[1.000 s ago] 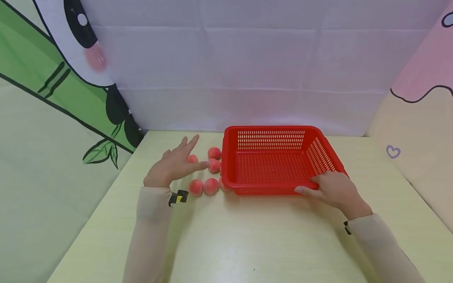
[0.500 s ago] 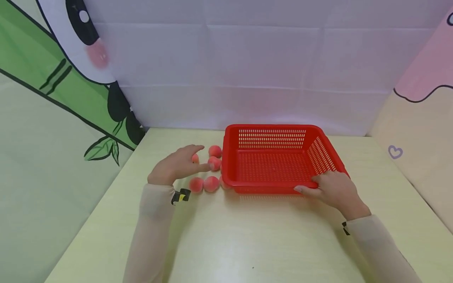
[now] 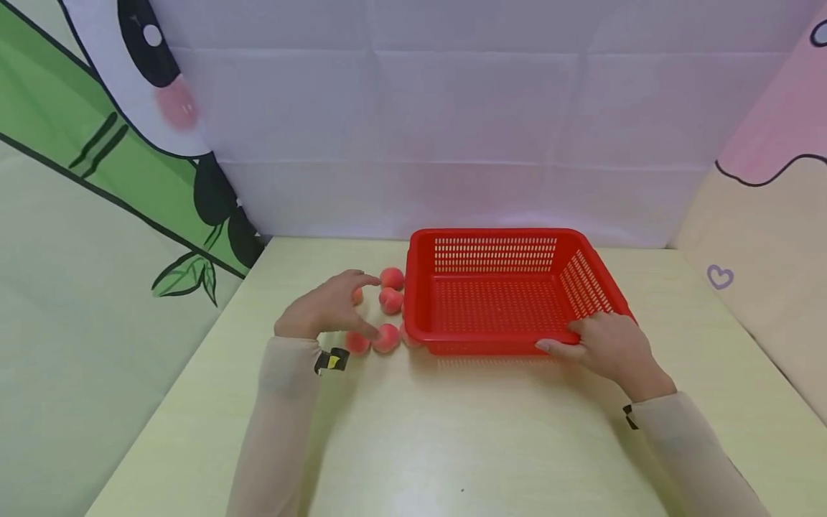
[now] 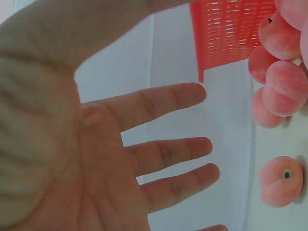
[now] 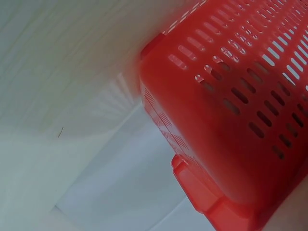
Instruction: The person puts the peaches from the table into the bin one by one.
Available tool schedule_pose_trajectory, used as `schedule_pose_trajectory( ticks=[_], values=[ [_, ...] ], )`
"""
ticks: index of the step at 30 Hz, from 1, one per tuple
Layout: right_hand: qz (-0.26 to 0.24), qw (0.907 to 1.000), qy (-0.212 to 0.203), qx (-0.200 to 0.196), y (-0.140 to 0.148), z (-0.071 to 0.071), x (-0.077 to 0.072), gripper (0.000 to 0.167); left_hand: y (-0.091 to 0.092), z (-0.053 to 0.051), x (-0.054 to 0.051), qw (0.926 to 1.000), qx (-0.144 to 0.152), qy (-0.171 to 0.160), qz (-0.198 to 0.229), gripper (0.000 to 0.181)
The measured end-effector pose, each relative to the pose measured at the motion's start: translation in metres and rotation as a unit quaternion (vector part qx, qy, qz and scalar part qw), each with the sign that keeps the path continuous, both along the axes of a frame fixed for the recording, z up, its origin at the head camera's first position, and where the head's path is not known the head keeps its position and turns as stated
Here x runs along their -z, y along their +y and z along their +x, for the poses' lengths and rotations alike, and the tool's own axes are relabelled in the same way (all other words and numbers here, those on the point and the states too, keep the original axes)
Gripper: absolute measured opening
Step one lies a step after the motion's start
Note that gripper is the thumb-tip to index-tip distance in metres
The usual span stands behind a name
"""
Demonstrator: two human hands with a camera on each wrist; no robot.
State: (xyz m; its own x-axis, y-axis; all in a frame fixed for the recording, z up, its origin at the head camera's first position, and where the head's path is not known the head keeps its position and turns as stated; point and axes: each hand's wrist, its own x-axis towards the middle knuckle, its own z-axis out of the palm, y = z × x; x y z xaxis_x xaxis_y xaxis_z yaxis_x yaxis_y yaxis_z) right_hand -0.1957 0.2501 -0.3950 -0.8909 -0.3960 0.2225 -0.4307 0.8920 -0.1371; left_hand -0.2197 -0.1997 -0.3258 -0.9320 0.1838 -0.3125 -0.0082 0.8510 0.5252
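Note:
A red slotted basket (image 3: pixel 497 305) stands on the table with nothing in its visible inside. The right hand (image 3: pixel 614 352) grips its front right rim; in the right wrist view the basket's corner (image 5: pixel 207 110) fills much of the picture. Left of the basket lie several pinkish-red peaches (image 3: pixel 391 301), some partly behind its left side. The left hand (image 3: pixel 329 309) hovers over the leftmost ones, thumb and fingers apart, holding nothing. In the left wrist view the left hand (image 4: pixel 125 144) has its fingers spread, with a single peach (image 4: pixel 281 181) beyond them.
The pale wooden table (image 3: pixel 413 431) reaches forward from a light cloth backdrop (image 3: pixel 478 129). Printed cloths with a green pattern (image 3: pixel 129 165) on the left and a pink pattern (image 3: pixel 775 122) on the right stand at the sides.
The left hand has lowered and shifted slightly right and toward the near peaches, its fingers drawing together from a wide spread. The right hand and the basket have stayed in place.

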Motion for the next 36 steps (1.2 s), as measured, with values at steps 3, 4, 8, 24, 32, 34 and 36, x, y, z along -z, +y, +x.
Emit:
schedule_pose_trajectory(
  ticks=[3, 4, 8, 24, 32, 34, 36],
  values=[
    [0.000, 1.0000, -0.002, 0.001, 0.000, 0.000, 0.000, 0.065, -0.001, -0.003, 0.005, 0.9998, -0.005, -0.018, -0.010, 0.099],
    [-0.001, 1.0000, -0.003, 0.000, 0.000, 0.000, 0.000, 0.065, -0.001, -0.004, 0.007, 0.9996, -0.006, -0.024, -0.015, 0.096],
    [-0.004, 1.0000, -0.002, -0.001, 0.000, 0.000, 0.001, 0.065, 0.001, -0.008, 0.014, 0.9988, -0.002, -0.032, -0.036, 0.093],
    [-0.001, 1.0000, 0.003, 0.002, 0.001, 0.003, -0.001, 0.064, 0.016, -0.013, 0.033, 0.9926, -0.039, -0.090, -0.072, 0.068],
    [-0.005, 0.9998, 0.018, -0.005, -0.001, 0.003, -0.004, 0.064, 0.016, -0.014, 0.038, 0.9912, -0.026, -0.098, -0.085, 0.047],
    [-0.005, 0.9998, 0.021, -0.006, -0.001, 0.003, -0.004, 0.064, 0.015, -0.015, 0.039, 0.9914, -0.024, -0.097, -0.085, 0.043],
    [-0.005, 0.9997, 0.023, -0.007, -0.001, 0.002, -0.004, 0.065, 0.015, -0.016, 0.039, 0.9915, -0.025, -0.096, -0.084, 0.040]
  ],
)
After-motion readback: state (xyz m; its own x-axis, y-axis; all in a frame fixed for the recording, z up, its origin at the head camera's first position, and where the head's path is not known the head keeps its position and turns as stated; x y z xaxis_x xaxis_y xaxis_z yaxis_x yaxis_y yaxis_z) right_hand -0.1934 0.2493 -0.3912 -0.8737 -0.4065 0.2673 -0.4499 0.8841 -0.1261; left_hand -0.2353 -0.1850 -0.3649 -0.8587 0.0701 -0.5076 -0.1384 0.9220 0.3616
